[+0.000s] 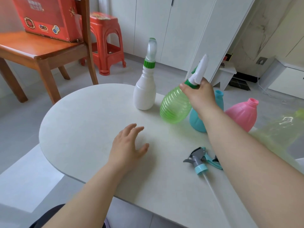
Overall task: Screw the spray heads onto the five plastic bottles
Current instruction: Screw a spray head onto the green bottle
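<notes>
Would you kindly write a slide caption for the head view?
Right hand grips the green bottle by its neck beside the white bottle; left hand open.

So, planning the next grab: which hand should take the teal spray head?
Probably left: the left hand is open and near the teal spray head, while the right hand grips the green bottle.

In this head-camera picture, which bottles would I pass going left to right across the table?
White bottle, green ribbed bottle held by the right hand, teal bottle, pink bottle, blurry yellow-green bottle.
</notes>
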Demonstrator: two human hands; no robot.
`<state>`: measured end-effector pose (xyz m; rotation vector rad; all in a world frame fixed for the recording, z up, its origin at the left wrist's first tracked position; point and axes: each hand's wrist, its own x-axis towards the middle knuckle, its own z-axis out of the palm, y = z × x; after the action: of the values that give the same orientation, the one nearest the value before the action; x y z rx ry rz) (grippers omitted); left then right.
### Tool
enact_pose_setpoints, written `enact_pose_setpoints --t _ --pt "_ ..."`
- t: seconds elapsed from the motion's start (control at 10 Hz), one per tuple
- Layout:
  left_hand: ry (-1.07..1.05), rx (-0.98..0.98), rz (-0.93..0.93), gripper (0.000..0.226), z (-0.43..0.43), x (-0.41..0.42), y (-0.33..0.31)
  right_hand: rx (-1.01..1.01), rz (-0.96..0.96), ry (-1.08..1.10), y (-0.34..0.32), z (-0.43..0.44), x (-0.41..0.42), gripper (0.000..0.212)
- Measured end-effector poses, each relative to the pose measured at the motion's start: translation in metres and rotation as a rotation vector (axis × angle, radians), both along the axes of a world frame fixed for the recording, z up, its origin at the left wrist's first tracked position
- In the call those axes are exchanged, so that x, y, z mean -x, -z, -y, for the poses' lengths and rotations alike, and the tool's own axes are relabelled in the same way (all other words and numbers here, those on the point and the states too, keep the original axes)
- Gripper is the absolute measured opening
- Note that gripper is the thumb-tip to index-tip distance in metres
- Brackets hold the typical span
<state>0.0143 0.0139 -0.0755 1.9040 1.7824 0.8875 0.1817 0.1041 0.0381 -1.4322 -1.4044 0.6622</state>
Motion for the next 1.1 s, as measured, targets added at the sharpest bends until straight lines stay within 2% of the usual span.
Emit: enact_pose_setpoints --t 0.1,0.2,0.5,0.7,1.1 --pt "0.029 0.053 -0.193 0.057 -0.003 -0.003 0.010 0.019 0.086 0.034 0.007 -0.021 0.005 0.019" --pt "0.045 0.059 -0.266 0.054 -0.004 -0.006 0.015 0.050 0.132 0.033 0.013 -0.035 0.008 0.026" --pt "0.058 0.052 -0.317 0.053 -0.006 -0.007 0.018 0.090 0.191 -0.009 0.024 -0.056 0.011 0.033" --pt "0.059 0.049 -0.323 0.053 -0.005 -0.007 0.016 0.106 0.157 -0.033 0.028 -0.057 0.009 0.037" --pt "0.063 0.046 -0.320 0.053 -0.005 -0.006 0.015 0.129 0.142 -0.061 0.023 -0.048 0.001 0.062"
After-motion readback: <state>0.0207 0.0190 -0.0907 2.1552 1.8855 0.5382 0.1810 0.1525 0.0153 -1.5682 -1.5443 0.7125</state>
